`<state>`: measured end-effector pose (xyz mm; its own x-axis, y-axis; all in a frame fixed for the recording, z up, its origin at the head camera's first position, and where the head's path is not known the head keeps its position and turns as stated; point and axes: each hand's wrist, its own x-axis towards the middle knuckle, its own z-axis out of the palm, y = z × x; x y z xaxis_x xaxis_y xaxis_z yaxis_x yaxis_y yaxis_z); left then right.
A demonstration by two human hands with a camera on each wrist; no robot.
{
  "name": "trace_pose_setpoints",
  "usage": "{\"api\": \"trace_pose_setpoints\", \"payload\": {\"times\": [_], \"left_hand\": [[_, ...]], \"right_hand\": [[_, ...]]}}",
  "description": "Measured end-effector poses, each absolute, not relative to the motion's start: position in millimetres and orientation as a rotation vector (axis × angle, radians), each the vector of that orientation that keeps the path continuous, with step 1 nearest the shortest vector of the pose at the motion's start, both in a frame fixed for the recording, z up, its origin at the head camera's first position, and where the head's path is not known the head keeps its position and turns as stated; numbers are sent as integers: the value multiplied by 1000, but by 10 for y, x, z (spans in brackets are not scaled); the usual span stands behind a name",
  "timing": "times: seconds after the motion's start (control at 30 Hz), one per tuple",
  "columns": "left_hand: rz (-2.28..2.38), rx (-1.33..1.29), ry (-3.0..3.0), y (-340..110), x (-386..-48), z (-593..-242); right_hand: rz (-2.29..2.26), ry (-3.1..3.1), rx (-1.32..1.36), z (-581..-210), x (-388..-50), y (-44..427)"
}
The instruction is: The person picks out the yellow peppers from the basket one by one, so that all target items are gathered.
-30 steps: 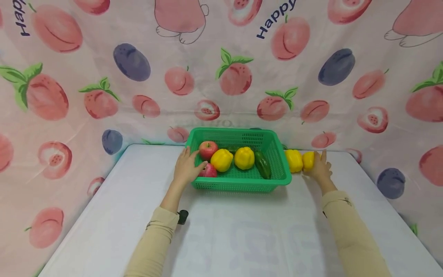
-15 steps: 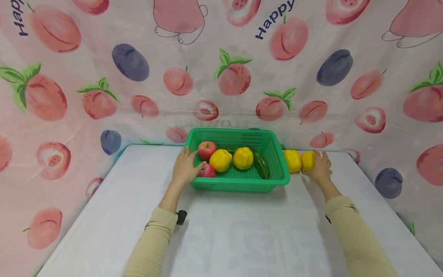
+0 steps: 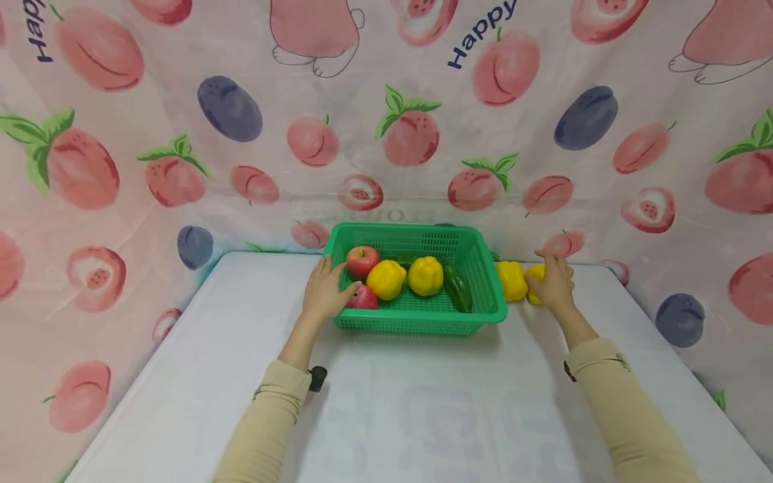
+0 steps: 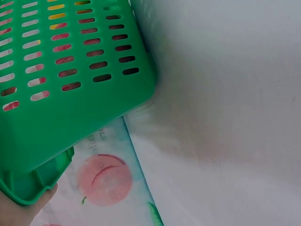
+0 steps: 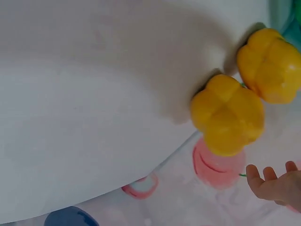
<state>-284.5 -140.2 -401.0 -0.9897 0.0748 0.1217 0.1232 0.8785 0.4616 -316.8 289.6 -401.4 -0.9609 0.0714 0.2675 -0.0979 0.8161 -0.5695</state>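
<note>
A green plastic basket (image 3: 417, 316) stands near the far table edge. My left hand (image 3: 323, 292) rests on its left rim, fingers spread and the thumb reaching inside over a red fruit (image 3: 365, 298). In the left wrist view, part of the left hand (image 4: 23, 207) touches the rim from below. Right of the basket sit two yellow bell peppers, the inner one (image 3: 512, 281) beside the basket and the outer one (image 3: 535, 284) against it. My right hand (image 3: 555, 284) is over the outer pepper, partly hiding it. In the right wrist view, the fingers are loosely bent and apart from that pepper (image 5: 228, 115).
The basket also holds a red apple (image 3: 363, 262), two yellow bell peppers, one left (image 3: 386, 280) and one right (image 3: 425, 276), and a dark green cucumber-like vegetable (image 3: 457, 288). A fruit-printed cloth (image 3: 386, 188) hangs behind the white table (image 3: 398, 402).
My right hand has shifted and turned over the outer yellow pepper, its fingers now spread farther from it toward the back. The left hand and the basket stay where they were.
</note>
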Motion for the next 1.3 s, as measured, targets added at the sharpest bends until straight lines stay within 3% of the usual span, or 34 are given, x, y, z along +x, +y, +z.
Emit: {"api": "trace_pose_setpoints", "payload": {"times": [0.57,1.3], "left_hand": [[-736,-149,-2939,-1400,-2847,-4013],[-755,-148,-2940,-1400,-2847,-4021]], "right_hand": [[922,-2640,333,-3752,-3214,2566],[652,-2932,689,-3260,-3416,1952]]}}
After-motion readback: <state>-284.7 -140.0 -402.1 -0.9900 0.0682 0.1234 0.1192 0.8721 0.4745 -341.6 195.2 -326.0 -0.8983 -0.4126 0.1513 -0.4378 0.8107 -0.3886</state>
